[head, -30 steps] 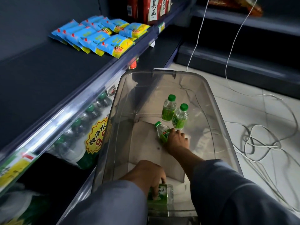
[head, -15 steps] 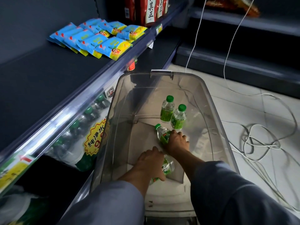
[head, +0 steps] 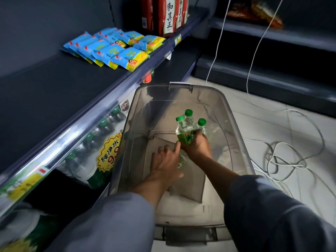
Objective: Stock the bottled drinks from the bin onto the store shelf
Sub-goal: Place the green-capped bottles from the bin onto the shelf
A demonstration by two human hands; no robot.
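Shelving (head: 54,91) of dark matte metal, long and flat, runs along the left, its front edge fitted with a glossy clear price rail; beneath that rail stand shrink-wrapped packs of green-capped bottles (head: 101,131) bearing a jagged yellow price sticker. Floor (head: 272,124) to the right is pale glazed tile, crossed by loose loops of thin white cable (head: 283,159). Bin (head: 234,124), a deep rectangular tub of smoky translucent plastic with rounded corners and a moulded rim, sits on the floor beside the shelving, a flat sheet of grey card lying across its bottom. Grey fabric sleeves cover both forearms reaching into the bin. On the shelf top lie flat, crinkled blue-and-yellow foil packets (head: 116,50) in overlapping rows, with tall red cartons (head: 167,15) standing behind them. Right hand (head: 197,145) is curled round a tilted bottle (head: 183,132), a small clear ribbed plastic cylinder with a green label and a green screw cap, raised above the bin floor. Just behind it two more upright bottles (head: 201,124) of the same kind stand close together, only their caps and shoulders showing. Left hand (head: 166,160), fingers partly extended, rests over a lying bottle (head: 181,160) mostly hidden under the palm; whether it grips that bottle cannot be told.
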